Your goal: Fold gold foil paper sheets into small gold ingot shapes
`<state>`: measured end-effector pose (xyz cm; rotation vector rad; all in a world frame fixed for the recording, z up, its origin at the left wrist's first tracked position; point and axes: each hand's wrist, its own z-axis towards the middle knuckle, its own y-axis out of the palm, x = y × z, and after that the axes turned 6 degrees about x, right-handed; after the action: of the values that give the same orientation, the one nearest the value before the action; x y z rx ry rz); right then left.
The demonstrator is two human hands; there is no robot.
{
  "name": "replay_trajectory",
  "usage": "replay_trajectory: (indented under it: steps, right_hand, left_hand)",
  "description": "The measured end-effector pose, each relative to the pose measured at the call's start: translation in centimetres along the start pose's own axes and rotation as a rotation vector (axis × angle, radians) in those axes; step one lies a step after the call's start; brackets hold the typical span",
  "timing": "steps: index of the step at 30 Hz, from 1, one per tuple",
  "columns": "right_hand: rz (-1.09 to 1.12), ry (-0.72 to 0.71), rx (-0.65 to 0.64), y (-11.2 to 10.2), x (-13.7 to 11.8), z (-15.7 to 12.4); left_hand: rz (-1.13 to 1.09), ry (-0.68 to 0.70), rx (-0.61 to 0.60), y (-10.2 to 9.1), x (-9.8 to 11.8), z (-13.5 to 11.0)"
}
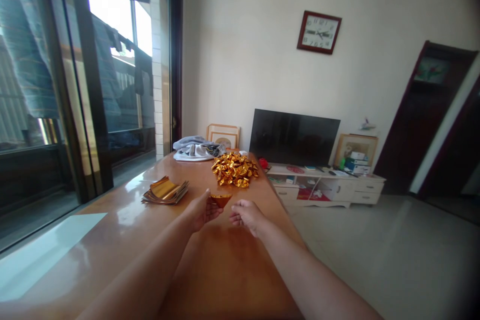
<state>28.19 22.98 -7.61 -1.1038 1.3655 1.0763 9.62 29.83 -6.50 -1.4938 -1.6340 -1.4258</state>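
Observation:
A folded piece of gold foil paper [220, 200] is pinched in my left hand [204, 211], between thumb and fingers, above the wooden table [225, 270]. My right hand [245, 215] is just to the right of it, its fingers curled together and slightly apart from the paper, with nothing visible in them. Beyond both hands lies a heap of folded gold foil pieces [235, 169]. To the left of my left hand rests a stack of flat gold foil sheets [165, 191], slightly fanned.
Grey cloth [197, 149] lies at the table's far end. A pale sheet [52, 255] covers part of the left side. Sliding glass doors [123, 85] run along the left. A television [294, 136] and a white cabinet [341, 190] stand past the table's right edge.

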Motion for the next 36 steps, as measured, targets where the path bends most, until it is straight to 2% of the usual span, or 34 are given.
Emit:
replay_trajectory:
  steps: [4, 11, 18, 24, 36]
  right_hand:
    - [-0.070, -0.065, -0.011, 0.9, 0.5, 1.1]
    - [-0.110, -0.164, 0.077, 2.6, 2.2, 2.0]
    - [-0.145, -0.235, 0.129, 2.5, 3.6, 2.3]
    - [-0.232, -0.357, 0.134, 2.4, 3.2, 1.5]
    - [-0.218, -0.349, 0.144, 2.5, 3.0, 1.3]
  left_hand:
    - [-0.022, 0.021, -0.030, 0.1, -0.3, 0.6]
    - [-0.026, 0.052, -0.059, 0.2, -1.4, 0.4]
    - [0.029, 0.072, -0.046, 1.1, -1.9, -0.3]
    - [0.025, 0.080, -0.023, 1.4, -2.1, -0.3]
    - [0.042, 0.082, -0.029, 1.5, -2.2, -0.4]
